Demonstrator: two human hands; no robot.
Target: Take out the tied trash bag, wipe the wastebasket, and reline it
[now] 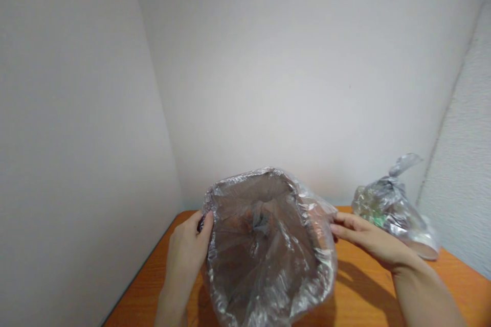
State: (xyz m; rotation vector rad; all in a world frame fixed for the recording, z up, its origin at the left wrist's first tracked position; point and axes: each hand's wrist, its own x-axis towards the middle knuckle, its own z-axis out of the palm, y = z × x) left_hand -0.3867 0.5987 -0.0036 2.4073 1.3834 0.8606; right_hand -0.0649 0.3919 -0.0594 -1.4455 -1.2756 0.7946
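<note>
Left hand (186, 255) closed on the rim of a plastic-lined brown bin (264, 260), right hand (370, 237) pinching the opposite rim — liner held taut, evenly; tied plastic bag (391, 209) rests on the wooden table (460, 286).

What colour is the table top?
The table top is orange, shown best in the head view.

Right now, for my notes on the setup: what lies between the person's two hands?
The open clear plastic bag lies between the left hand and right hand, as the head view shows.
</note>
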